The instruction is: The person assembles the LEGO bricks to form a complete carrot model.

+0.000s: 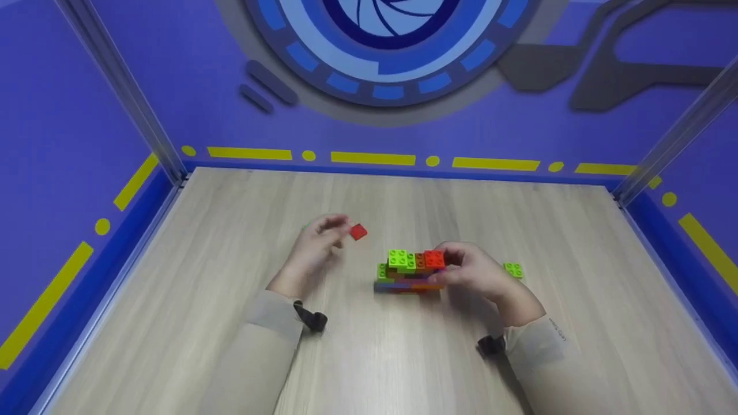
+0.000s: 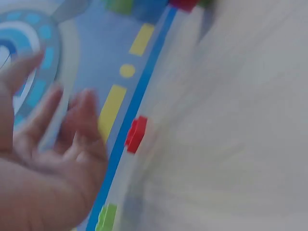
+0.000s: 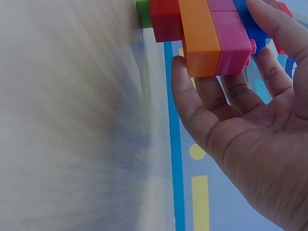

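My right hand (image 1: 475,274) grips a built block of toy bricks (image 1: 403,278) by its right end, thumb on the near side. In the right wrist view, orange, pink and blue bricks (image 3: 233,41) lie between thumb and fingers. The block's top shows lime green, brown and red bricks. My left hand (image 1: 311,249) is over the table with its fingers loosely bent and apart, holding nothing. Just right of its fingertips lies a loose red brick (image 1: 358,231), which also appears as a red brick (image 2: 136,134) in the left wrist view, apart from the hand.
A loose lime green brick (image 1: 513,270) lies on the wooden table (image 1: 190,300) just beyond the right hand. Another green brick (image 2: 107,219), mostly hidden behind the left hand in the head view, lies farther left. Blue panels (image 1: 369,135) enclose the table at the back and sides.
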Demonstrator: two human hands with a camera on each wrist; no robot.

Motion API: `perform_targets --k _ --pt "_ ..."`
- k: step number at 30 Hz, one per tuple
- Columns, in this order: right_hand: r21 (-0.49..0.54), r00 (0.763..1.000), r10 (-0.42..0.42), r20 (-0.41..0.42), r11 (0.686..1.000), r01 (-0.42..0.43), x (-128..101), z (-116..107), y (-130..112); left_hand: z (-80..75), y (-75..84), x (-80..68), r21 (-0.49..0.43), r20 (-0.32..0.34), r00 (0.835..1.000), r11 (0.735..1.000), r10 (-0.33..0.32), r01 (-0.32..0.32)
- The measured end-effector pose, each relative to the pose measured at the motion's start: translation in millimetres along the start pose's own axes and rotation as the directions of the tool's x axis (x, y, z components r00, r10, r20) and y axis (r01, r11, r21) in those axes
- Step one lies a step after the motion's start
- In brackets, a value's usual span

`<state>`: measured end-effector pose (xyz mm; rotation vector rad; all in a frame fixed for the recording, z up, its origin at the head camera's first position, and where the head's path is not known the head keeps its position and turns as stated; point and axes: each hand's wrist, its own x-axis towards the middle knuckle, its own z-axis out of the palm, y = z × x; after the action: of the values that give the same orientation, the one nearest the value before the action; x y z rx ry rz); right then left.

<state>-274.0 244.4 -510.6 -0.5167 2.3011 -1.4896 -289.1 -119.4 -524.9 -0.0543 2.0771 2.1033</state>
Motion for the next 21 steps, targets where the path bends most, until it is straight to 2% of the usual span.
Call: perform_targets --k 3,5,7,10,14,18,21 --pt "0.002 1.0 -0.009 0.004 1.0 0.009 1 0 0 -11.5 -2.2 4.3 -0.082 -0.171 0.985 0.997 -0.014 0.0" --pt "0.003 1.0 -0.002 0.002 1.0 0.002 0 0 0 -18.8 -4.8 6.5 -0.077 -0.248 0.969 0.997 -0.018 -0.001" --pt "0.009 1.0 -0.008 0.005 1.0 0.008 0 0 0 -25.4 -8.0 9.1 -0.03 -0.296 0.955 1.0 -0.017 0.009" --pt "0.013 1.0 -0.01 0.001 1.0 0.01 -1 0 0 -32.2 -12.2 12.4 0.057 -0.313 0.95 0.998 -0.014 0.033" --pt "0.016 1.0 -0.006 0.006 1.0 0.006 -1 0 2 -37.5 -16.0 17.4 0.156 -0.291 0.956 0.985 -0.019 0.067" --pt "0.023 1.0 -0.004 0.015 1.0 0.003 0 0 2 -40.7 -16.9 21.7 0.248 -0.29 0.957 0.965 -0.014 0.089" --pt "0.026 1.0 -0.002 0.01 1.0 0.002 1 0 0 -41.7 -15.2 25.1 0.331 -0.3 0.954 0.941 0.029 0.075"
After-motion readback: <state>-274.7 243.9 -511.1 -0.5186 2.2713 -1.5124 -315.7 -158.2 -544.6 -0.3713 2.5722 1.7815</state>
